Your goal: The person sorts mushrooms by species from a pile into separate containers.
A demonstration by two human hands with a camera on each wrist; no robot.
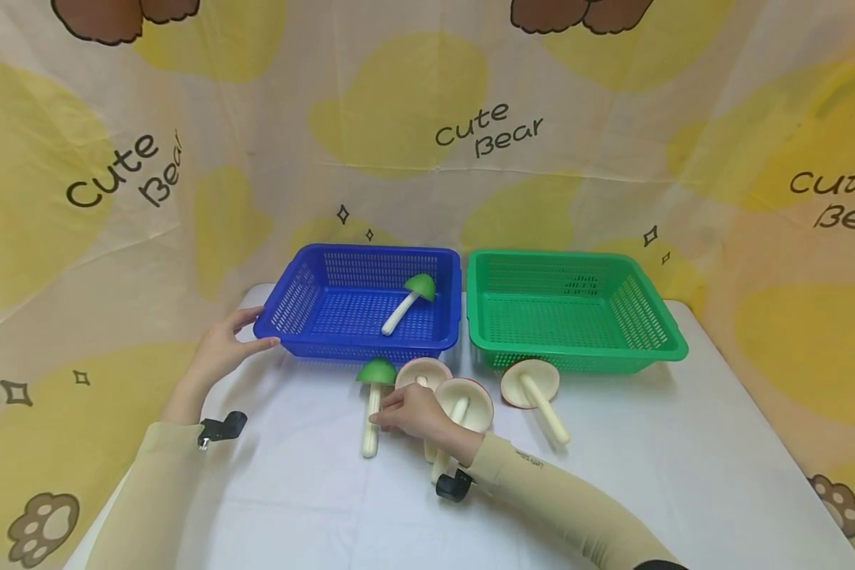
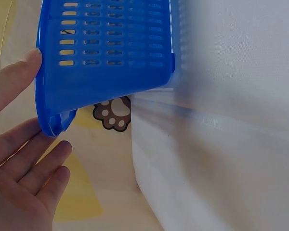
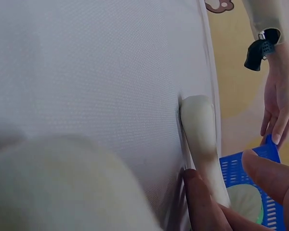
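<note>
My left hand [image 1: 221, 348] holds the left corner of a blue basket [image 1: 370, 348]; in the left wrist view its thumb lies on the rim [image 2: 38, 91] and its other fingers curve below it. My right hand [image 1: 416, 412] is at the stem of a green-capped toy mushroom [image 1: 376, 372] lying on the table. In the right wrist view, the fingertips are right at this pale stem [image 3: 200, 125], with the thumb apart on the other side. Under and beside the right hand lie two red-edged toy mushrooms, one at the back [image 1: 423, 370] and one in front [image 1: 466, 404], partly covered.
Another green-capped mushroom [image 1: 419, 286] lies inside the blue basket. A green basket [image 1: 577, 356] stands to its right, with a third red-edged mushroom [image 1: 530, 384] before it. A white cloth covers the table [image 1: 313, 507]; a printed curtain [image 1: 413, 103] hangs behind.
</note>
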